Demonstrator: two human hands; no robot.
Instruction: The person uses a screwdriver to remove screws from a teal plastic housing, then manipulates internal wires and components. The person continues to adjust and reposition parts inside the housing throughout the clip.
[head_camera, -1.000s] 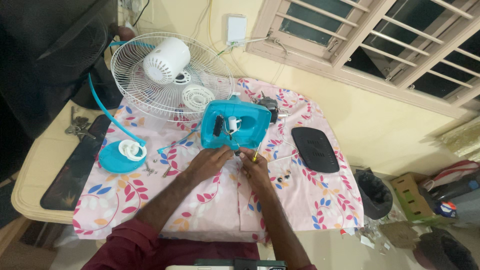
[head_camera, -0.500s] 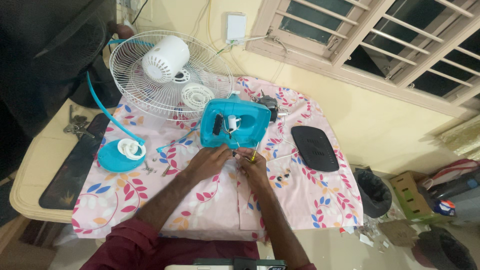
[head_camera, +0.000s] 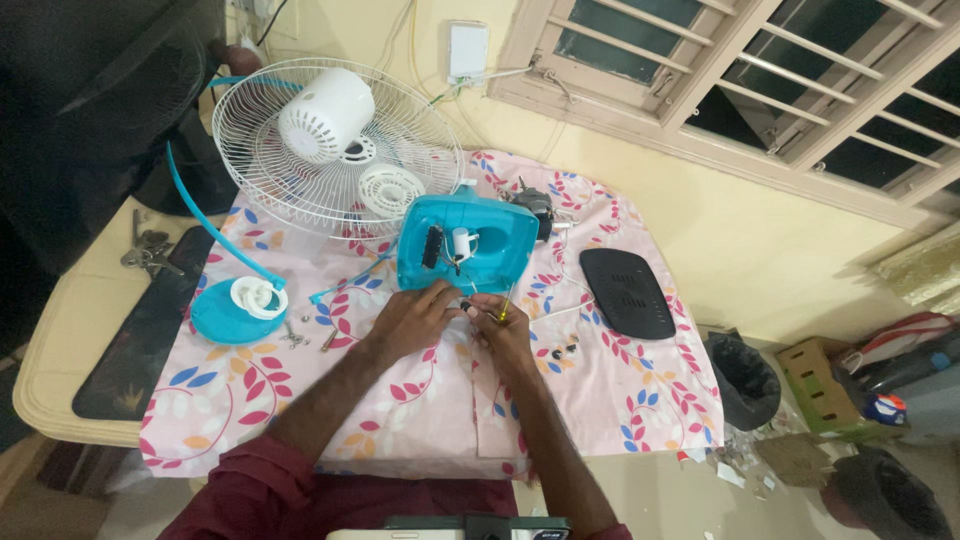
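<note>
Turquoise fan housing (head_camera: 468, 246) mid-table on floral cloth (head_camera: 250, 390). Left hand (head_camera: 415, 315) at its near edge, fingers curled together. Right hand (head_camera: 500, 328) beside, clamped on yellow-handled screwdriver (head_camera: 507, 300).

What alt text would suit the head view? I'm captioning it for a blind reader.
Two hands meet at the near edge of an opened turquoise fan housing on a floral cloth: the left hand steadies it while the right hand holds a yellow-handled screwdriver. A white wire fan guard, a turquoise round base and a black cover lie around.
</note>
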